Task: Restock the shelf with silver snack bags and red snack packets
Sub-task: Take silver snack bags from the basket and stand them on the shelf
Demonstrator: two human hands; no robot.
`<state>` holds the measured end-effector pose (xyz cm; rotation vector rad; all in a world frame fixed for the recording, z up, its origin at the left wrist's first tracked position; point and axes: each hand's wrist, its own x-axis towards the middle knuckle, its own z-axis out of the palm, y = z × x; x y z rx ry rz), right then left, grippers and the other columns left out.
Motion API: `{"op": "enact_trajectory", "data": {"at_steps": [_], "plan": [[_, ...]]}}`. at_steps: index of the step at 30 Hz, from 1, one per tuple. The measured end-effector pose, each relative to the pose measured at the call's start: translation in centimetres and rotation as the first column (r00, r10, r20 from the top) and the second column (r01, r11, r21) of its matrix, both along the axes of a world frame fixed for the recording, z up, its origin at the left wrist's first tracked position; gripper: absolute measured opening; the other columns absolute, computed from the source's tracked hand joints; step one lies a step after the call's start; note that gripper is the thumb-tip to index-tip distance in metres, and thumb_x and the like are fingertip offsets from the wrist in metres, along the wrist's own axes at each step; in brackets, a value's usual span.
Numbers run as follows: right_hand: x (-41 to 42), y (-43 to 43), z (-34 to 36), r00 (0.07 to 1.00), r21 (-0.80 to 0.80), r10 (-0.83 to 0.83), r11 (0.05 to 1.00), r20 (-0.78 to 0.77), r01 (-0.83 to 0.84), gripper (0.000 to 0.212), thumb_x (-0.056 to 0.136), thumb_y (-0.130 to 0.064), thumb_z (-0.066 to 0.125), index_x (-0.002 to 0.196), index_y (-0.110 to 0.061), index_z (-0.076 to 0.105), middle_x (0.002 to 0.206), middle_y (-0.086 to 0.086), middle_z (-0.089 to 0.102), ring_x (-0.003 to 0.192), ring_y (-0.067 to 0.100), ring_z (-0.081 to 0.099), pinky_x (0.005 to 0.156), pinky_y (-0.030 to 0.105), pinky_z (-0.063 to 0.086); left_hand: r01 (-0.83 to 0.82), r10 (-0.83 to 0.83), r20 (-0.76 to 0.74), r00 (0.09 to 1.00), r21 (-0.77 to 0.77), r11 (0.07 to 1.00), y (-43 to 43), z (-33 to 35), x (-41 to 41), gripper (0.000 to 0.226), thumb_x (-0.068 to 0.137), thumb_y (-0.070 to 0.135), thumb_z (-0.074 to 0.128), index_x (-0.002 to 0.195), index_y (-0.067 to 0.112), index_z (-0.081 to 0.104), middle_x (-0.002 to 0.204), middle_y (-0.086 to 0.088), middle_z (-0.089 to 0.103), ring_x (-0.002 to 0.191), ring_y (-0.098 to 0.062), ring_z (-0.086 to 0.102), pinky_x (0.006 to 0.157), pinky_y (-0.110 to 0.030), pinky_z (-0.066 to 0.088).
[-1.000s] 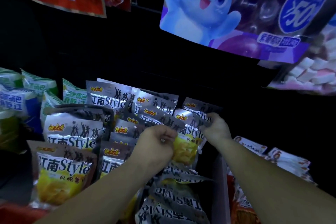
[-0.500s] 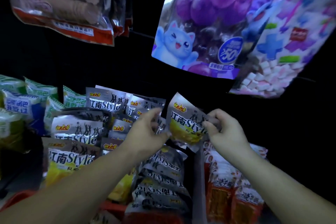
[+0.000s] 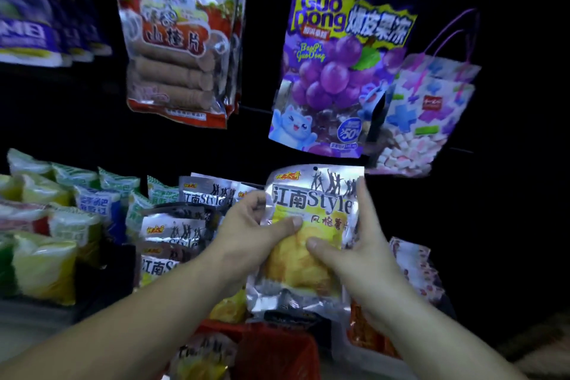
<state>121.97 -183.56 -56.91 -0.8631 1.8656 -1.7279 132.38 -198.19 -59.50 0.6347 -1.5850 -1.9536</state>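
Silver snack bag (image 3: 308,234) was held upright just right of the shelved silver stack (image 3: 182,225), left hand (image 3: 246,234) and right hand (image 3: 361,244) fingers gripping its sides; placing step, next likely needed setting it onto that stack.

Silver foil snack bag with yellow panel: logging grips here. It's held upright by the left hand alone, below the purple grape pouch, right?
Not alone: the head view shows the left hand and the right hand both gripping the silver foil snack bag, upright, below the purple grape pouch.
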Motion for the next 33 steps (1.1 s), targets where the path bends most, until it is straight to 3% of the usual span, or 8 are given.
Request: {"op": "enact_trajectory", "data": {"at_steps": [4, 10, 13, 16, 18, 23, 27, 33], "plan": [[2.6, 0.5, -0.3, 0.996, 0.063, -0.051, 0.997, 0.069, 0.046, 0.077, 0.088, -0.009, 0.079, 0.130, -0.068, 0.051, 0.142, -0.021, 0.051, 0.122, 0.016, 0.062, 0.098, 0.044, 0.057, 0.032, -0.031, -0.081, 0.996, 0.016, 0.999, 1.4, 2.2, 2.9, 0.032, 0.095, 0.016, 0.070, 0.125, 0.028, 0.066, 0.112, -0.002, 0.077, 0.101, -0.026, 0.075, 0.081, -0.047, 0.063], [5.1, 0.9, -0.5, 0.950, -0.047, 0.181, 0.983, 0.254, -0.175, 0.063, 0.090, -0.004, 0.076, 0.126, -0.055, 0.064, 0.142, -0.015, 0.054, 0.106, 0.018, 0.073, 0.088, 0.044, 0.062, -0.129, 0.133, 0.010, 0.991, -0.191, 0.973, 2.4, 1.4, 7.3, 0.081, 0.095, 0.021, 0.072, 0.148, 0.063, 0.029, 0.144, 0.007, 0.058, 0.134, -0.011, 0.054, 0.099, -0.042, 0.056], [5.0, -0.3, -1.2, 0.952, -0.025, 0.193, 0.981, 0.239, -0.192, 0.063, 0.089, -0.002, 0.076, 0.124, -0.054, 0.066, 0.145, -0.014, 0.051, 0.110, 0.020, 0.072, 0.090, 0.047, 0.061, -0.168, 0.196, 0.055, 0.979, -0.326, 0.930, 2.4, 2.1, 8.2, 0.074, 0.096, 0.022, 0.069, 0.149, 0.059, 0.032, 0.139, 0.021, 0.051, 0.113, 0.025, 0.050, 0.088, -0.021, 0.057], [4.1, -1.0, -1.5, 0.965, -0.012, 0.106, 0.994, 0.240, -0.107, 0.050, 0.093, -0.005, 0.072, 0.116, -0.049, 0.071, 0.144, -0.007, 0.057, 0.114, 0.027, 0.069, 0.090, 0.050, 0.061, 0.042, 0.019, 0.201, 0.979, -0.292, 0.955, 2.1, 2.4, 8.9, 0.064, 0.092, 0.033, 0.074, 0.141, 0.061, 0.044, 0.136, 0.023, 0.052, 0.100, 0.007, 0.064, 0.092, -0.033, 0.060], [3.7, -1.1, -1.5, 0.970, -0.009, 0.128, 0.992, 0.205, -0.129, 0.044, 0.094, -0.010, 0.073, 0.114, -0.050, 0.071, 0.142, -0.011, 0.058, 0.117, 0.027, 0.067, 0.090, 0.052, 0.061, 0.139, -0.071, 0.261, 0.963, -0.254, 0.957, 2.0, 2.0, 9.5, 0.085, 0.089, 0.033, 0.079, 0.149, 0.064, 0.026, 0.141, 0.039, 0.035, 0.085, 0.016, 0.062, 0.079, -0.014, 0.057], [3.6, -0.7, -1.6, 0.935, 0.074, 0.305, 0.944, 0.179, -0.322, 0.107, 0.064, -0.036, 0.098, 0.140, -0.072, 0.033, 0.160, -0.019, 0.032, 0.138, 0.025, 0.052, 0.105, 0.053, 0.052, 0.061, -0.013, 0.191, 0.982, -0.243, 0.968, 2.0, 1.8, 10.0, 0.111, 0.087, 0.019, 0.081, 0.151, 0.065, 0.003, 0.120, 0.066, 0.022, 0.108, 0.029, 0.045, 0.074, 0.001, 0.045], [4.6, -0.8, -1.6, 0.962, 0.145, 0.246, 0.954, 0.118, -0.261, 0.122, 0.071, -0.031, 0.094, 0.150, -0.068, 0.010, 0.151, -0.010, 0.037, 0.134, 0.016, 0.048, 0.080, 0.027, 0.061, -0.056, 0.101, 0.173, 0.980, -0.244, 0.968, 1.6, 1.8, 10.5, 0.115, 0.087, 0.016, 0.080, 0.154, 0.060, -0.003, 0.146, 0.038, 0.036, 0.125, 0.024, 0.042, 0.073, -0.001, 0.048], [4.6, -0.9, -1.6, 0.951, 0.095, 0.298, 0.947, 0.086, -0.306, 0.113, 0.072, -0.018, 0.094, 0.154, -0.056, 0.025, 0.155, -0.017, 0.041, 0.115, -0.002, 0.064, 0.080, 0.033, 0.063, -0.148, 0.178, 0.129, 0.976, -0.216, 0.965, 1.6, 2.0, 11.1, 0.098, 0.083, 0.022, 0.083, 0.157, 0.047, 0.023, 0.146, 0.020, 0.048, 0.133, -0.001, 0.052, 0.107, -0.032, 0.050]]}}
